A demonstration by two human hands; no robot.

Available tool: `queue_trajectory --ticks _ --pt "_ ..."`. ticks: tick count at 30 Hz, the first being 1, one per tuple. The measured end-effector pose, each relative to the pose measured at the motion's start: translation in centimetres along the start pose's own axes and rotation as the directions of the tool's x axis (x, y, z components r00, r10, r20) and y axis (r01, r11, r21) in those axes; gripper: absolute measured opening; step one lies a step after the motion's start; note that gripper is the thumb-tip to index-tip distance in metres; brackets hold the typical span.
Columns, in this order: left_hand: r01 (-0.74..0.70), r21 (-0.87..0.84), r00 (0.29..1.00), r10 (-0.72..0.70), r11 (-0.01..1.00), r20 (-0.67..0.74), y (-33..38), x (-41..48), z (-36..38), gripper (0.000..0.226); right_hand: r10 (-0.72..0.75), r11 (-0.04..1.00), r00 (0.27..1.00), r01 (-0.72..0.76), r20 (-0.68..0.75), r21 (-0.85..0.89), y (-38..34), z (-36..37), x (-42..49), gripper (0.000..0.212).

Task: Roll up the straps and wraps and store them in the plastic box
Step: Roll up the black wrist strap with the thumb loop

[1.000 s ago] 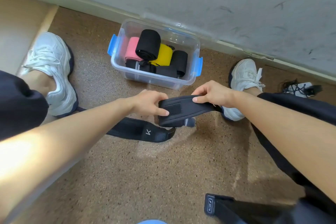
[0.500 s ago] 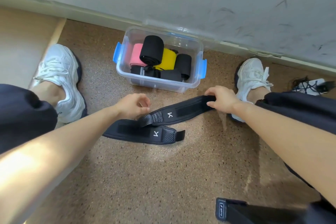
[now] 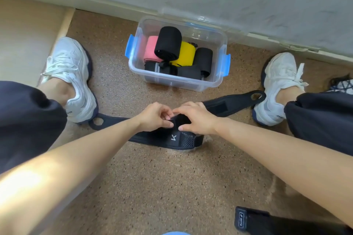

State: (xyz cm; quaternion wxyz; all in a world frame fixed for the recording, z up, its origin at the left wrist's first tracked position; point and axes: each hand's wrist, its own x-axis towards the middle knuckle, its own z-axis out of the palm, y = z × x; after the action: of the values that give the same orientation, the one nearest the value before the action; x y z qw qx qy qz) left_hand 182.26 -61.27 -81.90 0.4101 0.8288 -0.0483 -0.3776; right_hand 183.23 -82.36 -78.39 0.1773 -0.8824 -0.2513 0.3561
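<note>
Head view. Left hand and right hand both pinched the near end of a black strap, fingers curled on the first fold. The free length ran right along the floor to a loop beside the right shoe.

Judgement: the first coil should be tight with its edges square, or the roll would cone.

A second strap lay touching under the hands and might snag.

The plastic box stood open just beyond, between the shoes. It held rolled wraps, and room seemed left along its far wall.
</note>
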Motion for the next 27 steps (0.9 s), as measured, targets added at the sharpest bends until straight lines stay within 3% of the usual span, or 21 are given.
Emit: queue_trajectory --ticks 2,4,5,7,10,12,14,17,21,27 --pt "-0.040 -0.160 0.999 0.036 0.986 -0.033 0.1 -0.2 -0.4 0.017 0.017 1.000 1.000 -0.017 0.009 -0.014 0.2 -0.3 0.2 0.027" --pt "-0.051 -0.181 0.997 0.039 0.982 -0.071 -0.5 -0.1 -0.6 0.021 0.062 0.997 0.997 -0.063 0.034 0.034 0.9 -0.8 0.1 0.009" --pt "-0.048 -0.106 0.996 0.041 0.993 -0.074 -1.1 0.0 -0.7 0.025 0.081 0.994 0.995 -0.085 0.050 0.069 1.2 -1.3 0.0 0.007" --pt "-0.052 0.204 0.997 0.063 0.978 -0.051 -2.3 -0.1 -0.7 0.042 0.108 0.988 0.992 -0.114 0.069 0.104 1.8 -1.8 -0.5 0.008" --pt "-0.107 0.664 0.992 0.127 0.740 0.018 -3.1 -1.1 -0.7 0.067 0.156 0.977 0.985 -0.164 0.071 0.139 2.4 -2.4 -0.9 0.018" --pt "-0.135 0.793 0.987 0.149 0.594 0.057 -3.4 -1.8 -0.4 0.072 0.183 0.966 0.981 -0.191 0.061 0.175 2.6 -2.7 -0.8 0.020" --pt "-0.145 0.825 0.986 0.144 0.546 0.078 -3.7 -2.3 0.1 0.070 0.186 0.961 0.982 -0.190 0.036 0.203 2.9 -2.8 -0.8 0.013" --pt "-0.125 0.788 0.990 0.131 0.604 0.057 -3.7 -2.3 0.5 0.058 0.165 0.956 0.986 -0.165 0.019 0.242 2.9 -2.9 -0.8 0.008" --pt "-0.039 0.485 0.996 -0.007 0.873 0.093 -2.2 -2.4 -0.8 0.038 0.148 0.925 0.987 -0.159 0.059 0.345 2.2 -4.8 -1.2 0.003" --pt "-0.073 0.057 0.985 0.063 0.996 0.160 3.7 -4.3 -4.8 0.014 0.056 0.932 0.994 -0.086 0.093 0.352 -0.5 -12.0 -3.5 0.013"
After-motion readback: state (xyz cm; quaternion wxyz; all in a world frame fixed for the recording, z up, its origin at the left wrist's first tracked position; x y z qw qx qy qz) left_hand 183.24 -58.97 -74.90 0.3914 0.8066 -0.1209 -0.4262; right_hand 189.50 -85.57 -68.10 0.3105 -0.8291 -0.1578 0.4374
